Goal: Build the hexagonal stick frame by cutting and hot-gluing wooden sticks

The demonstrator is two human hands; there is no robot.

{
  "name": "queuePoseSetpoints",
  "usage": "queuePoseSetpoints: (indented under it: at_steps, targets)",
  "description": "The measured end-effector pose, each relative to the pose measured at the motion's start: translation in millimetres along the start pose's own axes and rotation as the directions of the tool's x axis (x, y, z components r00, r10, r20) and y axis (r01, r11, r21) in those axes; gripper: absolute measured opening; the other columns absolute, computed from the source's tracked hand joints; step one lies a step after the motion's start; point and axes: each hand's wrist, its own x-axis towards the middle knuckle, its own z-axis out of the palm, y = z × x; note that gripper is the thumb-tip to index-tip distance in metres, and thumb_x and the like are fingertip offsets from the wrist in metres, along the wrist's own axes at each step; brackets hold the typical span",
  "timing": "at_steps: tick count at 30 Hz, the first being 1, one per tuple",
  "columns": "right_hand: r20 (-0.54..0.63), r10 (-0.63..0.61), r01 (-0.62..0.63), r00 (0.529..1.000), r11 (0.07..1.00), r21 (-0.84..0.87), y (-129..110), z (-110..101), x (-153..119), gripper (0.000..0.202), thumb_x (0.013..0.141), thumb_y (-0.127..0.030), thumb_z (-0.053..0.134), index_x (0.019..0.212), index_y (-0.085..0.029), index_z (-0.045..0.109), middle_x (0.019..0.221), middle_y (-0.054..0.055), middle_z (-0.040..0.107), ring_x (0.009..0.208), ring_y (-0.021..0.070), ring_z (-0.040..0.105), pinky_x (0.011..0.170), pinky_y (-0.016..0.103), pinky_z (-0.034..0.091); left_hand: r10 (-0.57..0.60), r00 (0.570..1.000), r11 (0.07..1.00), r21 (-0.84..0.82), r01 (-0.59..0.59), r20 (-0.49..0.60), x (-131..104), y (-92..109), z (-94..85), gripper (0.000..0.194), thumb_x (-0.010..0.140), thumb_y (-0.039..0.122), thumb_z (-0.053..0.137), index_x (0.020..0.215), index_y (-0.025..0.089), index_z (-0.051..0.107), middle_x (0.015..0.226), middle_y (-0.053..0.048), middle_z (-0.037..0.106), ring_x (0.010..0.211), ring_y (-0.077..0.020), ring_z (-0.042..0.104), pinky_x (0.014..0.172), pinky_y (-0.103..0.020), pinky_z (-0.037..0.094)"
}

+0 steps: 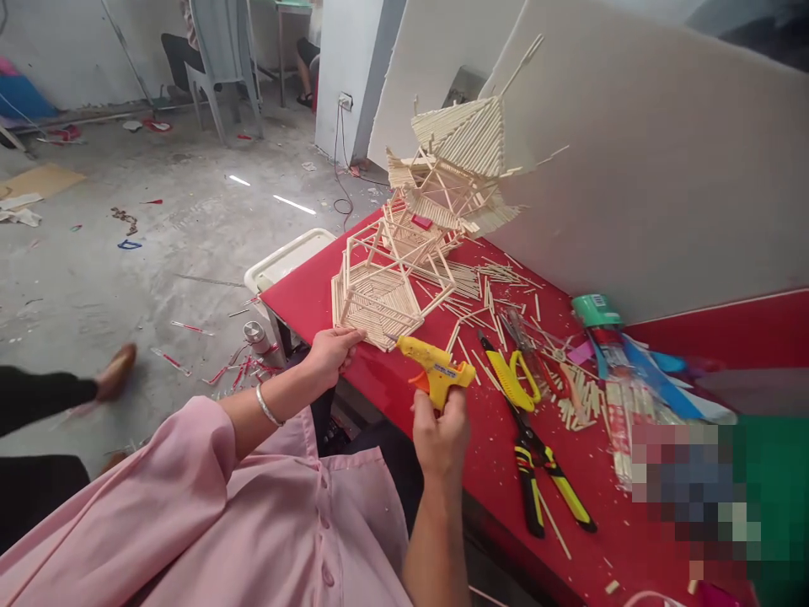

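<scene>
Gripping a yellow glue gun (436, 364), the right hand (441, 430) has its fingers wrapped round the handle, nozzle by the near rim of the stick frame (379, 305) on the red table (490, 464). At that rim, the left hand (329, 356) has its fingertips together; whether they clamp anything, I can't tell. Pliers (529, 451) lie right.

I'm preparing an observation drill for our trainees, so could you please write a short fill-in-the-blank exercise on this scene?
1. The right hand holds a yellow ____.
2. The ____ wrist wears a silver bangle.
3. The table has a surface coloured ____.
4. The person's shirt is coloured ____.

Missing words, in order: glue gun; left; red; pink.
</scene>
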Motion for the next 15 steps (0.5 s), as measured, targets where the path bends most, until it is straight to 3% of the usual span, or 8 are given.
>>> queuePoseSetpoints:
  at_steps: [3, 6, 11, 15]
  targets:
    - [0.022, -0.181, 0.183, 0.983, 0.977, -0.11, -22.0, 14.8, 0.0, 0.044, 0.079, -0.05, 0.056, 0.103, -0.014, 0.061, 0.076, 0.01, 0.069, 0.064, 0.0241, 0.065, 0.059, 0.033, 0.046, 0.001, 1.0, 1.0, -0.007, -0.001, -0.006, 0.6, -2.3, -1.2, 0.023, 0.077, 0.021, 0.074, 0.062, 0.014, 0.058, 0.04, 0.007, 0.041, 0.03, -0.0034, 0.028, 0.035, -0.02, 0.015]
    - [-0.002, -0.351, 0.333, 0.936, 0.892, -0.304, -35.3, 31.1, 3.5, 0.048, 0.086, -0.052, 0.056, 0.109, -0.011, 0.063, 0.084, 0.013, 0.071, 0.069, 0.0243, 0.067, 0.058, 0.032, 0.044, -0.01, 1.0, 1.0, -0.017, 0.01, -0.007, 0.2, -3.1, -1.4, 0.017, 0.077, 0.019, 0.073, 0.066, 0.012, 0.063, 0.039, 0.007, 0.041, 0.03, -0.0032, 0.027, 0.035, -0.021, 0.014]
    - [-0.051, -0.5, 0.42, 0.865, 0.775, -0.473, -41.4, 45.1, 9.6, 0.044, 0.094, -0.052, 0.052, 0.107, -0.011, 0.065, 0.087, 0.013, 0.072, 0.073, 0.0226, 0.068, 0.056, 0.03, 0.042, -0.02, 0.999, 1.0, -0.005, 0.02, -0.026, -2.9, -1.9, -0.3, 0.023, 0.08, 0.014, 0.068, 0.059, 0.012, 0.059, 0.037, 0.006, 0.041, 0.028, -0.0034, 0.028, 0.034, -0.02, 0.015]
    - [-0.038, -0.537, 0.446, 0.843, 0.735, -0.511, -41.8, 45.9, 11.4, 0.038, 0.094, -0.049, 0.055, 0.102, -0.013, 0.064, 0.083, 0.01, 0.07, 0.071, 0.0217, 0.067, 0.055, 0.03, 0.04, -0.017, 0.999, 1.0, -0.013, 0.017, -0.044, -3.6, -1.9, 0.4, 0.027, 0.08, 0.012, 0.066, 0.055, 0.013, 0.056, 0.036, 0.006, 0.04, 0.028, -0.0034, 0.028, 0.033, -0.019, 0.016]
